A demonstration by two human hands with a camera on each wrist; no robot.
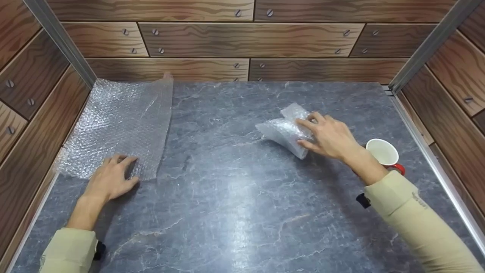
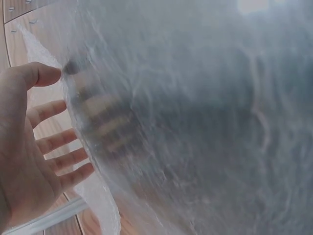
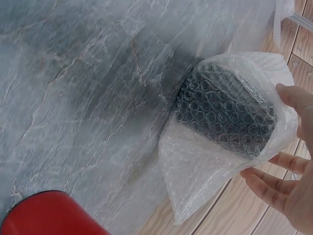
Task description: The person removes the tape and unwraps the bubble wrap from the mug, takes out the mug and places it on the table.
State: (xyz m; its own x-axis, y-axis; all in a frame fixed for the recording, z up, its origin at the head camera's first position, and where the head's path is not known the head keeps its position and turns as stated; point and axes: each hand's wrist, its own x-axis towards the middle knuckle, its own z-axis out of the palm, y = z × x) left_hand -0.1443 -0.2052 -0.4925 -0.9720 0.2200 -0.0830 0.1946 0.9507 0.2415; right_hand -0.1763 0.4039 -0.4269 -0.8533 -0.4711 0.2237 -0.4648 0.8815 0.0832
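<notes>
A large sheet of bubble wrap (image 1: pixel 125 121) lies flat at the table's left side. My left hand (image 1: pixel 111 180) is at its near edge, fingers spread and slightly bent; in the left wrist view the left hand (image 2: pixel 39 142) has its fingertips at the edge of the sheet (image 2: pixel 195 122). A smaller, folded piece of bubble wrap (image 1: pixel 284 131) stands right of centre. My right hand (image 1: pixel 331 136) holds it between thumb and fingers. In the right wrist view this folded piece (image 3: pixel 225 112) bulges open like a pocket, with the right hand (image 3: pixel 296 161) at its side.
A mug (image 1: pixel 382 151), white inside with a red handle, stands by the right forearm, which partly hides it. Its red outside (image 3: pixel 51 215) shows in the right wrist view. Wood-patterned walls (image 1: pixel 197 40) and metal rails (image 1: pixel 435 163) border the grey marbled table (image 1: pixel 212 212).
</notes>
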